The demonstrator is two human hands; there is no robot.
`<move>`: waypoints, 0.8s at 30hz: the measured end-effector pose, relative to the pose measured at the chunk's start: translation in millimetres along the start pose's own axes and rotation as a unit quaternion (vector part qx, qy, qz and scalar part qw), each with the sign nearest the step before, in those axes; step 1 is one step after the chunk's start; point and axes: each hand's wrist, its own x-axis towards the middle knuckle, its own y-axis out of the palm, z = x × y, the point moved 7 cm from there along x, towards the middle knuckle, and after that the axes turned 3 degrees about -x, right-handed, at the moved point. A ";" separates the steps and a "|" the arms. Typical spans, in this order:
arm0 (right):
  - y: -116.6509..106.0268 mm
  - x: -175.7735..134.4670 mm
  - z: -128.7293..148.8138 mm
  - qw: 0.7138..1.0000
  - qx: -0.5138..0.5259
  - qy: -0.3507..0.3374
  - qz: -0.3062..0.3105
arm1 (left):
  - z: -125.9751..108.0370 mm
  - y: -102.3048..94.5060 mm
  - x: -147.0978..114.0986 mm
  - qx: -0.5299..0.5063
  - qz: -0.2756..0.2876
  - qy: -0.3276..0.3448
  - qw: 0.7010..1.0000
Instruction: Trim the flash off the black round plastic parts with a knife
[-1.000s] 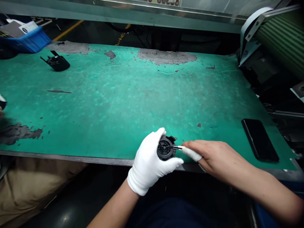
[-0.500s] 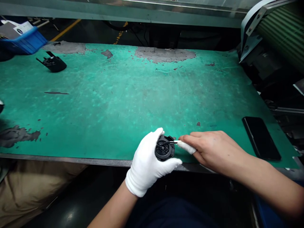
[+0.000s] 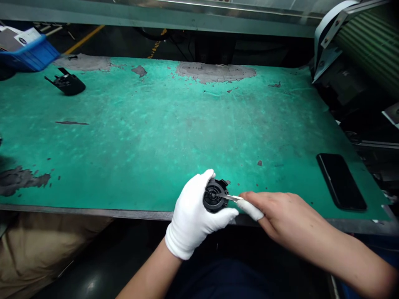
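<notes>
In a white glove, my left hand [image 3: 193,214] grips a round black plastic part [image 3: 214,195] near the table's front edge. Its fingers wrap round the far-left side, and the thumb lies along the near side. My right hand [image 3: 272,211] is ungloved apart from a white cover on one finger. Pinched in it is a thin metal tool that looks like tweezers [image 3: 231,197]. The tool's tip reaches over the open face of the round part, close to its middle. Whether the tip touches the part, I cannot tell.
A black phone [image 3: 341,181] lies on the green table mat [image 3: 174,124] at the right. Far left stand a black plastic housing [image 3: 71,84] and a blue bin [image 3: 33,54]. A green ribbed roller [image 3: 370,45] borders the right. A person's tan trousers [image 3: 46,249] show lower left.
My right hand has moved slightly down and right, and the tweezers now slant across the round part from a lower angle. My left hand holds the part almost unmoved.
</notes>
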 end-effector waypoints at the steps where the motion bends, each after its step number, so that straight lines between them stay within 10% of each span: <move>1: -2.7 0.1 0.9 1.000 -0.019 0.003 -0.001 | 0.3 0.5 0.0 -0.001 0.002 -0.002 1.000; 19: 15.9 -14.4 19.8 0.993 0.115 0.025 0.020 | -1.9 1.7 -0.2 0.011 -0.025 -0.005 1.000; 24: 16.9 -12.4 20.4 0.936 0.342 0.046 -0.069 | -5.5 1.2 -11.1 -0.046 -0.062 -0.068 0.995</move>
